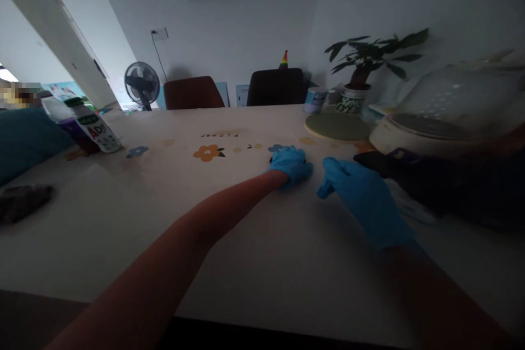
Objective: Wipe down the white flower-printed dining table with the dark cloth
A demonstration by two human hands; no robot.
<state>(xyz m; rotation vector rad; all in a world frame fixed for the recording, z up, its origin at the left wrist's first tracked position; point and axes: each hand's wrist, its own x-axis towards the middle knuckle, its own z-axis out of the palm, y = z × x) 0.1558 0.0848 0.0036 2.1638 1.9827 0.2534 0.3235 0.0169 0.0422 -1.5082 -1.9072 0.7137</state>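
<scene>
My left hand, in a blue glove, rests on the pale tabletop beside the printed flowers. Its fingers are curled down, and small dark bits show at its edge; what lies under them is hidden. To the right, my right hand, also in a blue glove, hangs just above the table. Its fingers are half bent and the thumb stands a little apart from them, with nothing visible between. A dark, blurred heap like cloth lies close beyond the right wrist, with a flat white item partly under it.
At the back right are a round green mat, a can, a potted plant and a white pot-like vessel near a clear dome. A white bottle and a dark crumpled thing are at left. Chairs stand behind.
</scene>
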